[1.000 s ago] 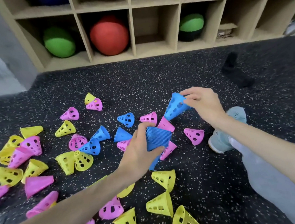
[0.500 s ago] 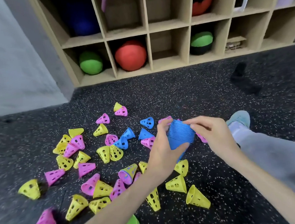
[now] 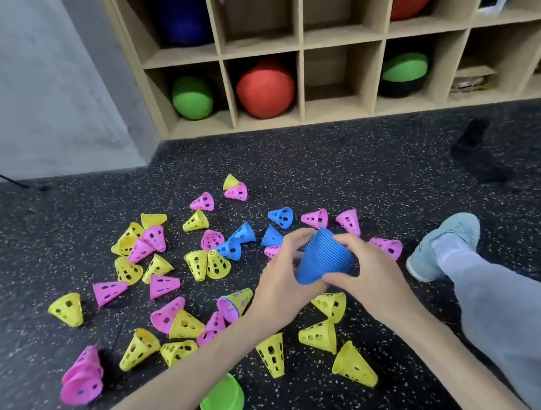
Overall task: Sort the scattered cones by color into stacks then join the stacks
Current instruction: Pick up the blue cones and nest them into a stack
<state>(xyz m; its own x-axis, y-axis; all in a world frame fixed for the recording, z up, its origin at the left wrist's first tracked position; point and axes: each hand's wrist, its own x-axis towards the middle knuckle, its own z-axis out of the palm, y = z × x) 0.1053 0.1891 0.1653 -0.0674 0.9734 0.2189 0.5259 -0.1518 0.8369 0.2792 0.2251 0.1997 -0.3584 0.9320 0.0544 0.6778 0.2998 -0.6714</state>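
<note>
Both hands, left hand [image 3: 280,282] and right hand [image 3: 369,271], curl tight around the nested blue plastic cone stack [image 3: 324,254] above scattered yellow and pink perforated cones [image 3: 198,263].

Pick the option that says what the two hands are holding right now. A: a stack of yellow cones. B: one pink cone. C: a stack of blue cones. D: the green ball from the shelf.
C: the left hand and the right hand both wrap around the ribbed stack of blue cones, held above the floor.
</note>
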